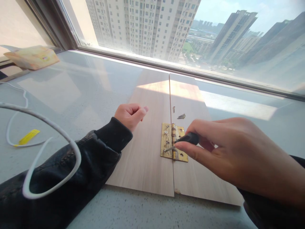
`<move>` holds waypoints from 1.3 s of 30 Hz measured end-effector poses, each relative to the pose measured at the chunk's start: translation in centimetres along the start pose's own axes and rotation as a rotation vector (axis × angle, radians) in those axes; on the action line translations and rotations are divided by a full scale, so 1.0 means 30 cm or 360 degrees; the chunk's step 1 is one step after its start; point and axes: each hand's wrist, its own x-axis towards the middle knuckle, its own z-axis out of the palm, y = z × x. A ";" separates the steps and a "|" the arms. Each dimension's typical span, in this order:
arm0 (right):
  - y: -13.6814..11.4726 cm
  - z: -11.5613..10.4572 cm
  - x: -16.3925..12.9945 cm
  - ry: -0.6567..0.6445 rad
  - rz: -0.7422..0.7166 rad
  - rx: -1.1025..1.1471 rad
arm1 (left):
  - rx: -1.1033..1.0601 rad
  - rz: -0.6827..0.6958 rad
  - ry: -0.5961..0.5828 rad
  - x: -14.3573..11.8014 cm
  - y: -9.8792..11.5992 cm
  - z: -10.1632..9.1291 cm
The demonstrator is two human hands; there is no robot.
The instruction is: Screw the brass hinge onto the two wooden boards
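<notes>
My right hand (221, 149) grips the black handle of a screwdriver (190, 138). The screwdriver's metal shaft points left, its tip at a screw (165, 150) low on the left leaf of a worn brass hinge (169, 137). That hinge lies open across the seam between the left wooden board (143, 159) and the right wooden board (205, 181). Other screw heads show in the left leaf; bare holes show in the right one. My left hand (130, 115) is closed in a loose fist above the left board; whether anything is inside it is hidden.
Several loose screws (181, 116) lie on the right board above the hinge, with a single screw (174, 109) nearby. A white cable (76, 152) with a yellow tag (28, 137) loops at the left. A tissue pack (33, 58) sits near the window frame (143, 62).
</notes>
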 end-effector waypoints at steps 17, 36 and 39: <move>0.032 -0.033 -0.006 -0.0172 -0.0004 0.0470 | -0.0049 0.0030 -0.0013 0.003 -0.011 0.001; 0.003 0.011 0.012 0.0061 0.0037 0.0207 | 0.0013 0.0042 -0.0021 0.001 -0.007 0.000; 0.010 -0.018 -0.003 -0.0068 -0.0011 0.0373 | -0.0011 0.0042 -0.0022 0.001 -0.009 0.001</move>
